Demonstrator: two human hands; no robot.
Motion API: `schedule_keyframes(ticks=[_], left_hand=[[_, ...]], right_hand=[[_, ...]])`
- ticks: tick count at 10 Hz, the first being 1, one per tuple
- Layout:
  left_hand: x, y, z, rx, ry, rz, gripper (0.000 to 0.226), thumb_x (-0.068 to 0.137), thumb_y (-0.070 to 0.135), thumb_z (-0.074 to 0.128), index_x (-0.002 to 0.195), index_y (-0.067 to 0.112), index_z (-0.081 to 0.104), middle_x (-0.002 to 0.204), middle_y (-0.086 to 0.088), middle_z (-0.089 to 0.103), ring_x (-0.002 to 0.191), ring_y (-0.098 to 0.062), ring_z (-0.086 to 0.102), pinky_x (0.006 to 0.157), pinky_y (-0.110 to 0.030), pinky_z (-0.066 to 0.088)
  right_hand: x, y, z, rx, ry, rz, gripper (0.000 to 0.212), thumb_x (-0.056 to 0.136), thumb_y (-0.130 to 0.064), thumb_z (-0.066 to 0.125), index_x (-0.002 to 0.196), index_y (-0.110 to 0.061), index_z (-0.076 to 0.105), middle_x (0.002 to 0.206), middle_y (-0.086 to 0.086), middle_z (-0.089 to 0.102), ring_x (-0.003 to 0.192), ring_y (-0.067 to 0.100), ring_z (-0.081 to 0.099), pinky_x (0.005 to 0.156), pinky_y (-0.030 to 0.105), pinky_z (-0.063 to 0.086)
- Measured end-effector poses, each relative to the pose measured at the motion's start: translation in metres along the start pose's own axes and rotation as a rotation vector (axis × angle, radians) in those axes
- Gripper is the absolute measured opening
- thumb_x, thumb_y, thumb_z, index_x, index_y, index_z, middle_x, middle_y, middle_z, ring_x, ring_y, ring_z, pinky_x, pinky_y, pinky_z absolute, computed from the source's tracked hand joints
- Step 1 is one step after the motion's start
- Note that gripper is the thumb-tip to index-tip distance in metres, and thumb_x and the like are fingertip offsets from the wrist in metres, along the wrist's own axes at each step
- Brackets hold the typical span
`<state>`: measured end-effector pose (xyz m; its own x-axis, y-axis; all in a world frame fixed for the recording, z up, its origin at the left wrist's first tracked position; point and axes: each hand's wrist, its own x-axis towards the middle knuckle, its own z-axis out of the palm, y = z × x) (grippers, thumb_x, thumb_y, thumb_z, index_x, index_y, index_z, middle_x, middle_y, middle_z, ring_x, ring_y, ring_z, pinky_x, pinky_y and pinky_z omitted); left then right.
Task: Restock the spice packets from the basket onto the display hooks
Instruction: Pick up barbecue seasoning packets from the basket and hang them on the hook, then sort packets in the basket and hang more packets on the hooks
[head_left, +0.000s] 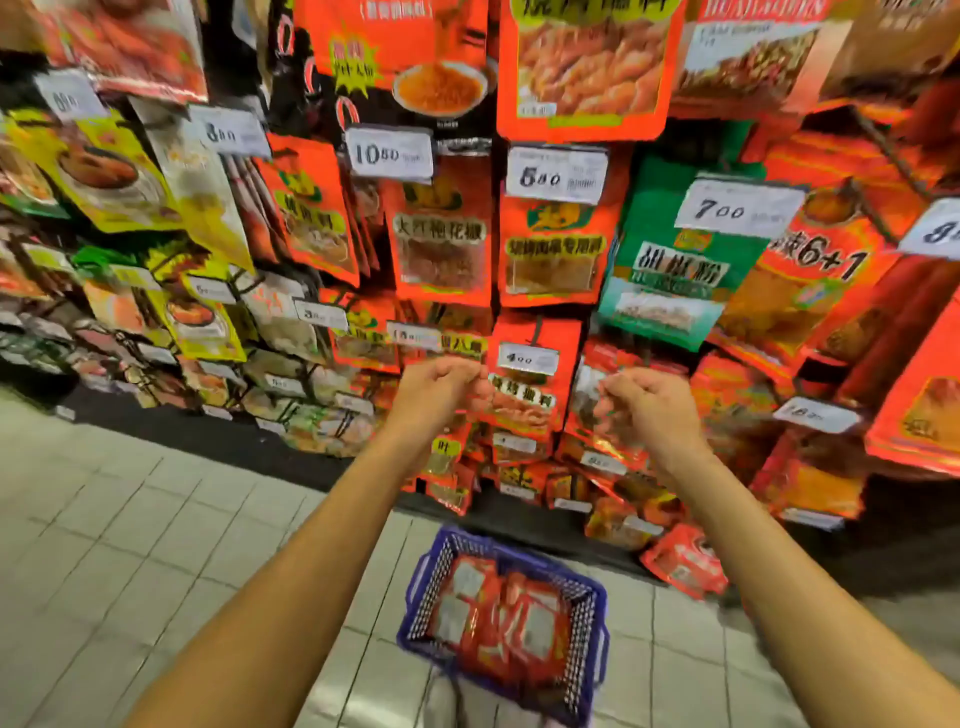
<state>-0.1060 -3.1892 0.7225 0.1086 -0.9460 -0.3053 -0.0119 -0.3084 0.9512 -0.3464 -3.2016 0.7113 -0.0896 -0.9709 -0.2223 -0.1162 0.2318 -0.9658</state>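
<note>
A blue plastic basket (422, 582) stands on the floor below my arms, holding several red spice packets (498, 618). Both of my hands are raised to the display. A red spice packet (527, 408) hangs there behind a 4.00 price tag (527, 358). My left hand (441, 387) has its fingers curled and pinches that packet's upper left corner. My right hand (652, 410) is curled just right of the same packet, in front of the neighbouring red packets (587, 410). Whether it grips anything is hidden by the fingers.
The display wall is packed with hanging red, green and yellow packets and white price tags (389, 153). Low rows of packets jut out near the floor. A few red packets (685, 566) lie at the display's foot, right of the basket. Grey floor tiles (130, 519) stretch to the left.
</note>
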Motion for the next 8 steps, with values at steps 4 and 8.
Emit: schedule_keyframes(ticks=[4,8], left_hand=[[-0.018,-0.278,0.011,0.067,0.097,-0.760,0.020,0.096,0.008,0.057,0.078,0.014,0.064,0.066,-0.003,0.063,0.049,-0.014,0.058,0.054,-0.023,0.043],[0.052,-0.522,0.020,0.248,-0.020,-1.009,0.018,0.102,0.011,0.050,0.085,0.015,0.055,0.108,-0.014,0.062,0.094,-0.027,0.062,0.088,-0.042,0.056]], right_hand=[[-0.060,0.296,0.021,-0.186,-0.006,0.741,0.008,0.086,-0.010,0.066,0.078,-0.008,0.067,0.069,0.016,0.059,0.058,0.025,0.054,0.059,0.033,0.049],[-0.021,0.574,0.041,-0.433,-0.092,0.985,0.015,0.092,-0.019,0.062,0.089,-0.005,0.067,0.078,0.014,0.072,0.071,0.030,0.069,0.073,0.042,0.061]])
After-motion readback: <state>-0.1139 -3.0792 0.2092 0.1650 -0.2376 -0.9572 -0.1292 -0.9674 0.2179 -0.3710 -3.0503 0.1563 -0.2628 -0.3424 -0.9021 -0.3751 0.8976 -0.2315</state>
